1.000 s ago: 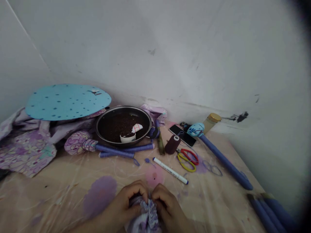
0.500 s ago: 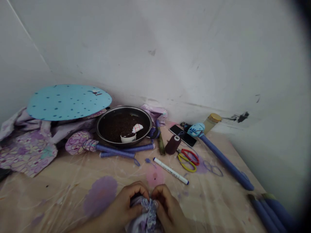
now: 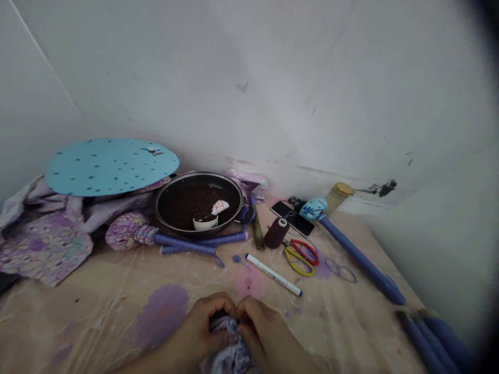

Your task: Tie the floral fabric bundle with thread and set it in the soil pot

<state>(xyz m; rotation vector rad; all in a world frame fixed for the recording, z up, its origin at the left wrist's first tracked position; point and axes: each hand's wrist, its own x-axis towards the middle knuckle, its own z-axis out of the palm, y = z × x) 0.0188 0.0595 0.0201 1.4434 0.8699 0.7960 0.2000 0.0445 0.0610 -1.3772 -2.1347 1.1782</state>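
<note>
A bunched piece of patterned purple-and-white cloth [image 3: 230,358] is at the bottom middle, low in front of me. Around its left side my left hand [image 3: 206,322] is closed, thumb and fingers pinching the gathered part. My right hand [image 3: 265,332] closes on the right side of the same gather, its fingertips meeting those of the left. The lower part of the cloth runs out of view, and my fingers hide much of the gather. Just beyond my hands lies a white marker [image 3: 274,274] with blue ends.
Beyond stand a dark pan [image 3: 183,200] of brown grains with a small white cup [image 3: 206,223], a thread cone [image 3: 276,232], red-and-yellow-handled cutters [image 3: 300,257] and a phone [image 3: 292,218]. Purple-wrapped sticks, one with a floral padded head [image 3: 125,231], lie about. A blue oval board [image 3: 113,166] rests on fabric.
My right hand has shifted slightly left and turned over the gather, so its fingers now meet my left fingertips. My left hand stays nearly in place, still gripping the cloth.
</note>
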